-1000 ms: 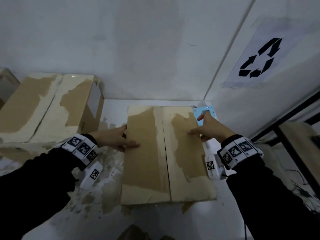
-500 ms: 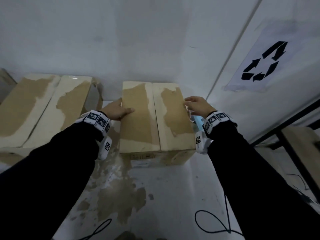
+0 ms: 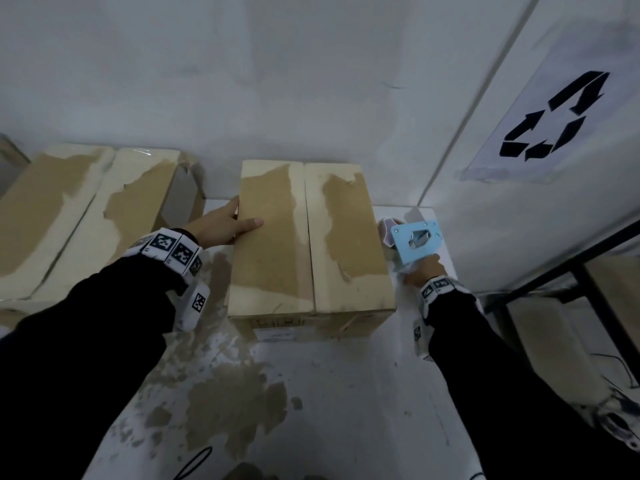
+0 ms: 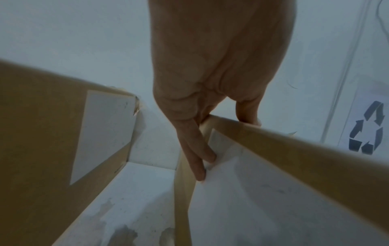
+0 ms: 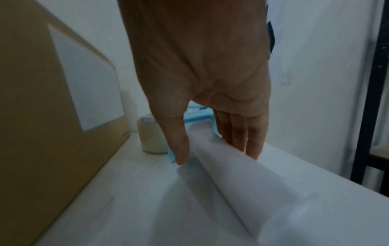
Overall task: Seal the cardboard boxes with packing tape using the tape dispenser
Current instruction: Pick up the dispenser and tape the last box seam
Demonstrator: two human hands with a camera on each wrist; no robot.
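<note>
A closed cardboard box (image 3: 308, 244) stands on the white table, a dark seam between its two top flaps. My left hand (image 3: 242, 220) rests on its left top edge, thumb flat on top and straight fingers (image 4: 195, 154) down the side of that box (image 4: 284, 149). Right of the box lies the blue tape dispenser (image 3: 417, 242) with its tape roll (image 3: 388, 230). My right hand (image 3: 420, 271) is on its white handle (image 5: 242, 174), thumb (image 5: 181, 149) on one side and fingers on the other. The roll (image 5: 151, 138) stands beside the box (image 5: 42, 116).
A second, larger box (image 3: 86, 209) sits left of the first, a narrow gap between them. The wall is close behind, with a recycling sign (image 3: 554, 123) on the right wall. A black metal frame (image 3: 588, 289) stands past the table's right edge. A cable (image 3: 194, 462) lies at the front.
The box has slid back toward the wall. My right hand has left the box's right edge and dropped onto the dispenser handle. The left hand has stayed on the box's left edge.
</note>
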